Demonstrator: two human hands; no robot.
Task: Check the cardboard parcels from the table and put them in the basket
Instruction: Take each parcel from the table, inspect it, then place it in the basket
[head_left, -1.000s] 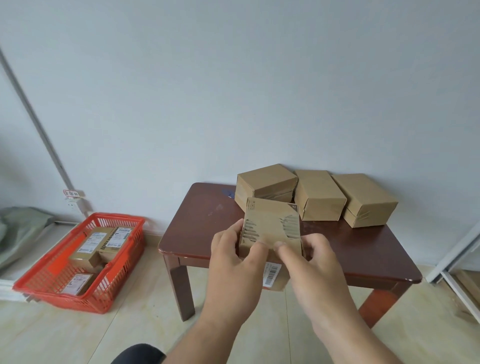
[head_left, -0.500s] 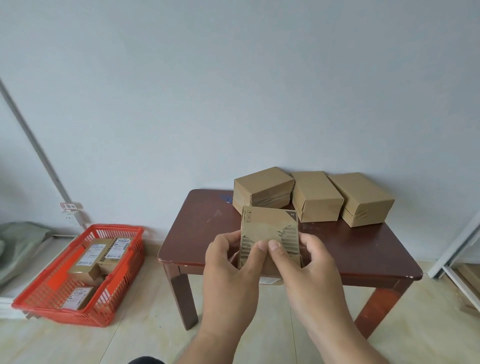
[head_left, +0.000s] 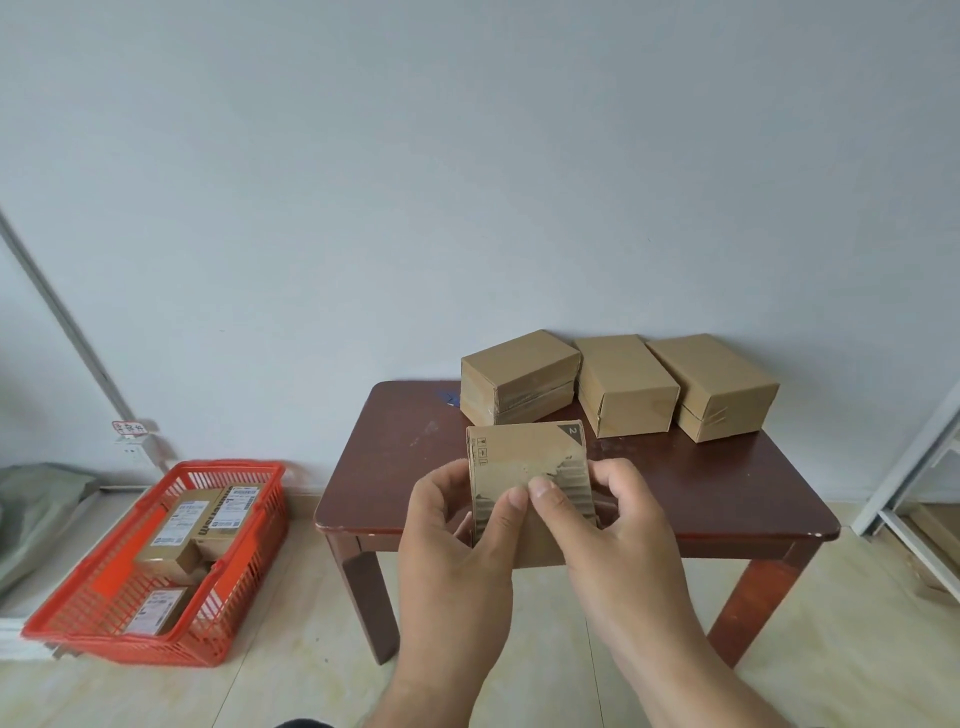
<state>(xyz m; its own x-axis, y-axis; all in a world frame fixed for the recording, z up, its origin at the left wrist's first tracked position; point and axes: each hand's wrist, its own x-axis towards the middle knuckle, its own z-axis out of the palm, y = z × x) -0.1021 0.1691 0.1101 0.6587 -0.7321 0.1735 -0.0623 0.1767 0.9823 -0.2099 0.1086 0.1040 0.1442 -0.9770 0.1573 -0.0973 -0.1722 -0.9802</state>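
A small cardboard parcel (head_left: 524, 457) with torn, ribbed patches stands upright in front of the table's near edge, gripped by both hands. My left hand (head_left: 457, 551) holds its left side with the thumb on the front face. My right hand (head_left: 613, 525) holds the right side, thumb tip beside the left thumb. Three plain cardboard parcels sit in a row at the back of the dark brown table (head_left: 395, 467): left (head_left: 519, 376), middle (head_left: 626, 384), right (head_left: 714, 387). A red plastic basket (head_left: 88, 631) on the floor at left holds several labelled parcels (head_left: 182, 530).
A white wall rises close behind the table. A grey bundle (head_left: 36, 514) lies at the far left by the basket. A white metal frame (head_left: 914, 499) stands at the right edge. Pale tiled floor (head_left: 291, 680) lies between basket and table.
Both hands have turned the parcel, so the barcode label at its lower edge no longer shows and its printed face stands upright. The camera view has tilted up slightly.
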